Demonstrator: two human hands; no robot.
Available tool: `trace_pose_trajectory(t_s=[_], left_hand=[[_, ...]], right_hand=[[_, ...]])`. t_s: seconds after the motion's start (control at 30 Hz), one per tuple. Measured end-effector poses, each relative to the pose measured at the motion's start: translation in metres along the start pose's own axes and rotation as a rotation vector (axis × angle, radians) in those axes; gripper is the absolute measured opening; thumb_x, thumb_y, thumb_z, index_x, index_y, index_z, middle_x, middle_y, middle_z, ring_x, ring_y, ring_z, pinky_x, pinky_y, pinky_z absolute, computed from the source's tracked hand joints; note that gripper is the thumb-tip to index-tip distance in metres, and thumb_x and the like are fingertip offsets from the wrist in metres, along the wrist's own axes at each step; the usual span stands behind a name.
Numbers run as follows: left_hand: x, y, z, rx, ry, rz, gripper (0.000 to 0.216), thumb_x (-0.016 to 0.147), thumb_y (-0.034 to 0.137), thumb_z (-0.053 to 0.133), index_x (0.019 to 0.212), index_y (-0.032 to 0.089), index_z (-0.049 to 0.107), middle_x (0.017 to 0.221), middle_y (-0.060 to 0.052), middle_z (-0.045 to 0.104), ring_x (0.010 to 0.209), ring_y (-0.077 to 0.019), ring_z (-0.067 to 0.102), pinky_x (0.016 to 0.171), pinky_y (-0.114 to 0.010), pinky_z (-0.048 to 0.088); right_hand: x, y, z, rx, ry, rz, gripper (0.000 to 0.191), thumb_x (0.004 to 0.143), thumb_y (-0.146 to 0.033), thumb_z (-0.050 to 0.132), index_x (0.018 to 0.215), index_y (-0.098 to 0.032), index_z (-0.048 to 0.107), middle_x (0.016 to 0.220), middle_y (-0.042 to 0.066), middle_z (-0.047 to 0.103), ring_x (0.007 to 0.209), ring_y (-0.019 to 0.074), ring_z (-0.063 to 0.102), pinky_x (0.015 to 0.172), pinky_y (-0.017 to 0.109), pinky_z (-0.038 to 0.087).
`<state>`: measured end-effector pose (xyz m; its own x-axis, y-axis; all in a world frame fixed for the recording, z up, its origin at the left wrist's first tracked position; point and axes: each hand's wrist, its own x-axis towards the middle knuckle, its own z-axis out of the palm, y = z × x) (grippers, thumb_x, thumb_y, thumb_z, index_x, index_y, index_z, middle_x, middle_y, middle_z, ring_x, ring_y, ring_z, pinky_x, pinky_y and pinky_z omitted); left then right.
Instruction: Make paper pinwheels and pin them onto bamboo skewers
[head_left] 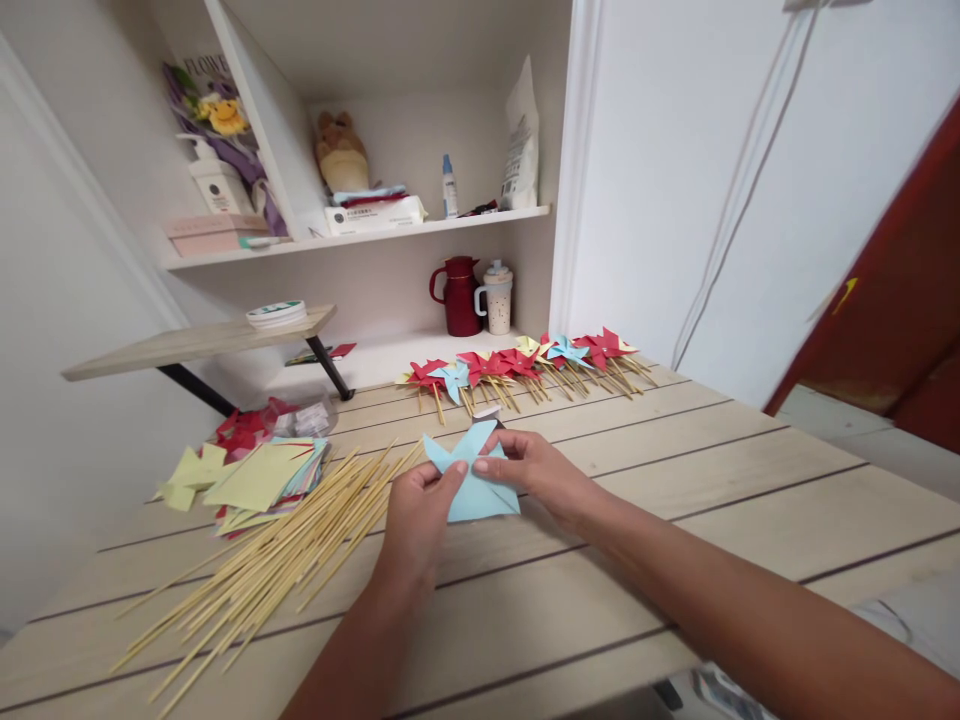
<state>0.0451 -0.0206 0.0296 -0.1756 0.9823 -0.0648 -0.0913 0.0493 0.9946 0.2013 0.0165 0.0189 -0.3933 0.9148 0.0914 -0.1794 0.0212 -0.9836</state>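
A light blue paper pinwheel [484,498], partly folded, is held between both hands just above the tabletop. My left hand [422,505] pinches its left side, the thumb pressing near the centre. From the right, my right hand [529,468] grips the paper with thumb and fingers, its thumb also close to the middle. Two blades stick up at the top, while the lower part looks flat. Left of my left hand lies a spread of thin wooden sticks [285,565]. Behind the hands, a small dark object [489,418] is partly hidden.
Finished pinwheels on sticks [517,365] lie in a row at the back. Stacked coloured paper sheets [259,475] and a yellow folded paper [191,475] sit left. A raised wooden stand [202,340] rises behind them. A red jug [459,300] and a cup [497,300] stand under the shelf.
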Motion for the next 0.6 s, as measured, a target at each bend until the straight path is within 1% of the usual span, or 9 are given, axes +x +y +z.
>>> trace_pose_trajectory(t_s=[0.1,0.17,0.33,0.47,0.6], left_hand=[[0.001,0.000,0.001,-0.007,-0.017,-0.009,0.022,0.063,0.035,0.080,0.065,0.014,0.073,0.055,-0.002,0.065,0.053,-0.0143,0.057,0.052,-0.023,0.041],[0.001,-0.002,0.001,-0.003,-0.029,-0.008,0.024,0.062,0.036,0.081,0.063,0.014,0.072,0.056,-0.002,0.066,0.054,-0.0151,0.058,0.053,-0.024,0.041],[0.004,-0.005,-0.001,0.017,-0.046,-0.017,0.027,0.061,0.035,0.083,0.074,0.012,0.075,0.065,-0.005,0.070,0.058,-0.0159,0.060,0.057,-0.025,0.043],[0.006,-0.005,-0.002,0.025,-0.052,-0.004,0.032,0.060,0.035,0.084,0.081,0.012,0.074,0.071,-0.006,0.072,0.063,-0.0163,0.062,0.059,-0.024,0.044],[0.005,-0.006,-0.001,0.035,-0.085,-0.010,0.032,0.063,0.035,0.084,0.082,0.011,0.075,0.073,-0.006,0.073,0.064,-0.0159,0.063,0.061,-0.025,0.046]], right_hand=[[0.002,0.003,-0.001,-0.021,0.055,0.007,0.030,0.069,-0.042,0.078,0.074,-0.017,0.063,0.062,-0.003,0.056,0.057,0.0121,0.047,0.056,0.026,0.035],[0.003,0.004,-0.003,-0.080,0.077,-0.007,0.028,0.070,-0.042,0.076,0.073,-0.018,0.063,0.061,-0.003,0.055,0.057,0.0122,0.046,0.056,0.026,0.033],[0.003,0.000,-0.006,-0.312,0.105,-0.098,0.019,0.072,-0.037,0.072,0.070,-0.019,0.066,0.064,-0.003,0.057,0.061,0.0127,0.046,0.058,0.025,0.031],[0.002,-0.005,-0.009,-0.329,0.075,-0.096,0.016,0.073,-0.034,0.070,0.073,-0.018,0.068,0.067,-0.002,0.059,0.063,0.0131,0.047,0.059,0.025,0.032],[0.001,-0.005,-0.008,-0.313,0.060,-0.068,0.017,0.073,-0.034,0.071,0.072,-0.018,0.066,0.062,-0.004,0.055,0.058,0.0116,0.045,0.057,0.025,0.030]])
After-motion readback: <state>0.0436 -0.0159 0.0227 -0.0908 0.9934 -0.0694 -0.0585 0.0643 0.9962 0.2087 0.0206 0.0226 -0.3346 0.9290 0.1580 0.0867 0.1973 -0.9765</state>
